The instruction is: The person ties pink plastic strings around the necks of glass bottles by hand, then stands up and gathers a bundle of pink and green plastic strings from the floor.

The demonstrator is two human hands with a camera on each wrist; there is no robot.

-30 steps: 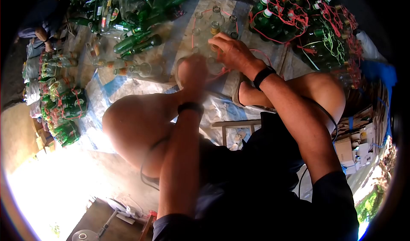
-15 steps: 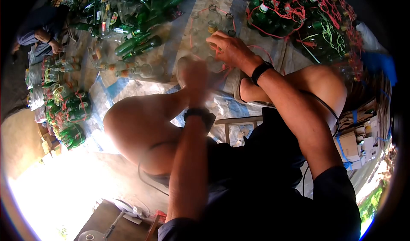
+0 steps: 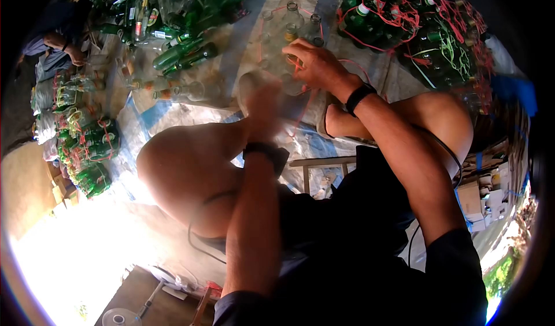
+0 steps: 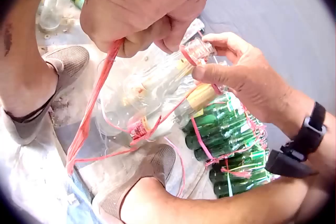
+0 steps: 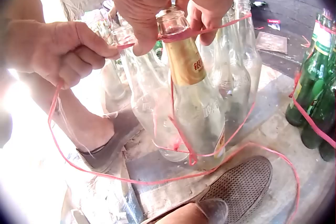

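Clear glass bottles stand upright in a bundle, with a pink plastic string point(image 5: 239, 128) round their lower bodies. My right hand point(image 3: 317, 66) grips the neck of a gold-labelled glass bottle point(image 5: 185, 66) at the bundle's near side, thumb on one side and fingers on the other. String also crosses the necks under those fingers. My left hand point(image 5: 65, 50), blurred in the head view, is curled round the string's trailing length point(image 4: 90, 111), left of the bundle. From that fist the string runs down in a loose loop past the bottles.
My shoes point(image 5: 242, 187) flank the bundle. String-tied green bottles point(image 3: 376, 22) stand to the right. Loose green bottles point(image 3: 185, 54) lie at the back left, and clear bottles point(image 3: 193, 92) lie nearer. More tied bundles point(image 3: 98, 138) sit far left, near another person's hand point(image 3: 74, 54).
My left hand has drawn slightly back toward my body, and a length of string now shows hanging beside it. My right hand stays at the bottle necks.
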